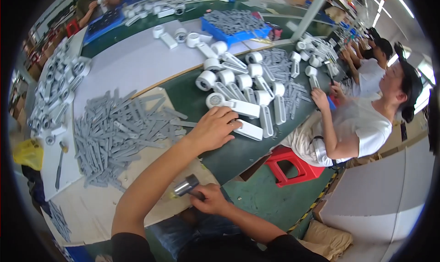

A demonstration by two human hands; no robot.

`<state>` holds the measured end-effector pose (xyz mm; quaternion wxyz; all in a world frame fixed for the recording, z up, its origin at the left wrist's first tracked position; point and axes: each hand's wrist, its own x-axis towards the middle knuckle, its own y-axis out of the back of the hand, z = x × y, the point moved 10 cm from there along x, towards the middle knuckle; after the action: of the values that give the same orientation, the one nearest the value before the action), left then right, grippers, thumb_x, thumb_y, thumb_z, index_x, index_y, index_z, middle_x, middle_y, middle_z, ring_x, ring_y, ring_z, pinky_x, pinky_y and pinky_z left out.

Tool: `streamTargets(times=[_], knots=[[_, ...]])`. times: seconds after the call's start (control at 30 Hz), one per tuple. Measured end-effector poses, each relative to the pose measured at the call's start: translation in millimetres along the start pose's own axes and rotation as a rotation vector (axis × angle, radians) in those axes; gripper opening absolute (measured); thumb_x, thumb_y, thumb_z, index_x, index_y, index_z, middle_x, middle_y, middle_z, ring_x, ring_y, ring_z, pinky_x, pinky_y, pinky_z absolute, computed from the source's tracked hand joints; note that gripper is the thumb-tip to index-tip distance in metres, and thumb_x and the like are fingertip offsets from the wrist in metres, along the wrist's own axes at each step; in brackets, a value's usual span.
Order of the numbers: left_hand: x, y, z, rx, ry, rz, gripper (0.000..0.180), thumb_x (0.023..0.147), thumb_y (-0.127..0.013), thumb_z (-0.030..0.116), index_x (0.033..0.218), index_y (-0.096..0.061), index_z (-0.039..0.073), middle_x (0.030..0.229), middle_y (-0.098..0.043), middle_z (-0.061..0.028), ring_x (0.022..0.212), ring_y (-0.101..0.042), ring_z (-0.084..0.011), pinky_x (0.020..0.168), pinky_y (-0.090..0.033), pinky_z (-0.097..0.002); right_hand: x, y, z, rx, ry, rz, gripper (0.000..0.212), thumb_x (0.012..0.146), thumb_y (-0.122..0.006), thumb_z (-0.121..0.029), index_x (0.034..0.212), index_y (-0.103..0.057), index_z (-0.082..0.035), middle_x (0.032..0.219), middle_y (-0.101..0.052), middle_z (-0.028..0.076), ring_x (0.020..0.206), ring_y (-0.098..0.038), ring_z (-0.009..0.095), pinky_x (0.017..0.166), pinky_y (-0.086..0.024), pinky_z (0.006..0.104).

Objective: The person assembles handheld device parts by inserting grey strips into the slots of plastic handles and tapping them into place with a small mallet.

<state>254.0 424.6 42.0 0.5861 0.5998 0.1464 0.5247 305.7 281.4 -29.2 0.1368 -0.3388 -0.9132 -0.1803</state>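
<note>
My left hand (214, 128) is closed over the near end of a white plastic housing (249, 130), shaped like a small hair dryer; its round end is hidden under my fingers. Just beyond lies a similar housing with a grilled round end (214, 100), close to my fingertips. Several more white housings (245, 82) lie grouped to the right. Low in front of me, my right hand (211, 199) grips a hammer (186, 185) by its handle, metal head pointing left. A large heap of grey plastic strips (119, 133) spreads left of my left forearm.
A blue bin (236, 27) of grey strips stands at the back. More white housings (57, 88) pile up at left, near a dark-handled brush (59, 168). A co-worker (362, 110) sits at right on a red stool (293, 168). A wooden strip (176, 73) crosses the table.
</note>
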Motion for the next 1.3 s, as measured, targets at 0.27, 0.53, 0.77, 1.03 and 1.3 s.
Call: streamTargets(times=[0.27,0.53,0.77,1.03,1.3], knots=[[15,-23,5,0.234,-0.035,-0.103,0.046,0.08,-0.079,0.016,0.123,-0.066,0.008,0.115,-0.063,-0.0057,0.121,-0.052,-0.0264,0.108,-0.037,-0.0415,1,-5,9,0.098,-0.064,-0.019,0.034,0.086,-0.068,-0.01,0.119,-0.068,-0.006,0.066,-0.06,0.011,0.057,-0.064,0.026,0.057,-0.051,0.0384],[-32,52,-4,0.052,0.329,-0.027,0.042,0.085,-0.076,0.016,0.123,-0.063,0.003,0.111,-0.067,-0.0166,0.108,-0.062,-0.0367,0.097,-0.048,-0.0445,-5,-3,14,0.135,-0.049,0.017,0.034,0.087,-0.068,-0.011,0.12,-0.069,-0.006,0.066,-0.06,0.01,0.057,-0.063,0.023,0.057,-0.05,0.0371],[-188,147,35,-0.121,0.788,-0.149,0.037,0.085,-0.076,0.012,0.119,-0.068,-0.002,0.115,-0.067,-0.0209,0.108,-0.065,-0.0396,0.096,-0.052,-0.043,83,134,-11,0.195,-0.377,0.285,0.035,0.099,-0.068,-0.026,0.127,-0.063,-0.004,0.088,-0.068,0.003,0.08,-0.06,0.007,0.07,-0.051,0.029],[-254,106,48,-0.137,0.839,-0.198,0.037,0.081,-0.078,0.012,0.115,-0.073,0.002,0.112,-0.067,-0.02,0.101,-0.067,-0.0386,0.091,-0.054,-0.0431,256,239,111,0.184,-0.627,0.394,0.01,0.089,-0.051,-0.007,0.084,-0.056,0.0,0.064,-0.053,0.01,0.042,-0.045,0.019,0.038,-0.035,0.0346],[-237,91,68,0.234,0.733,-0.082,0.055,0.081,-0.079,0.019,0.13,-0.064,0.001,0.099,-0.066,-0.0143,0.099,-0.061,-0.0333,0.096,-0.044,-0.0488,274,276,112,-0.039,-0.683,0.364,0.021,0.088,-0.05,-0.009,0.083,-0.062,0.007,0.063,-0.058,0.016,0.043,-0.051,0.023,0.04,-0.038,0.0389]])
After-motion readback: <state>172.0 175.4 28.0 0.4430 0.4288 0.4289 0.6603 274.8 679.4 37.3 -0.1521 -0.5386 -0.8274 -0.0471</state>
